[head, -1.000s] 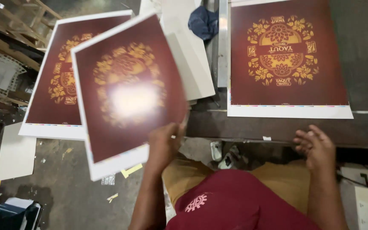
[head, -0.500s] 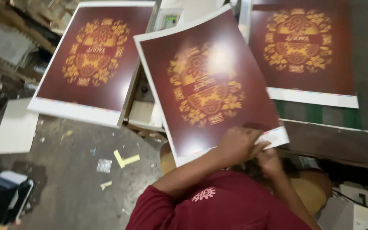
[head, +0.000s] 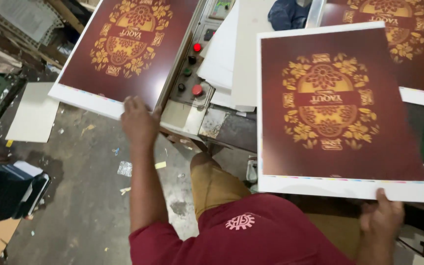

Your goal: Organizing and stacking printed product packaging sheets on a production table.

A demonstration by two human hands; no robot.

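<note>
At bottom right, right hand (head: 382, 220) grips the lower edge of a printed sheet (head: 337, 113), thumb on top of the white margin, fingers under it and out of view. Sheet is dark maroon with a gold floral emblem, white border, held flat and slightly tilted above the bench. Person wears a maroon shirt (head: 251, 235) and tan trousers (head: 217, 184), seen from above.

Left hand (head: 138, 122) reaches out to the left, fingers spread and open, resting on the near corner of a stack of matching maroon sheets (head: 128, 44); nothing gripped as far as visible.

Between the two arms, a control panel (head: 192, 73) with red, green and black round buttons, just beside the left stack. Right of the panel, a pile of blank white sheets (head: 244, 54), partly under the held sheet.

Farther right, another maroon printed stack (head: 418, 54) lies behind the held sheet, partly covered by it. Blue cloth (head: 288, 14) at the top edge.

Floor (head: 84, 196) lower left is grey concrete with paper scraps; a white board (head: 33, 113) lies on it.
</note>
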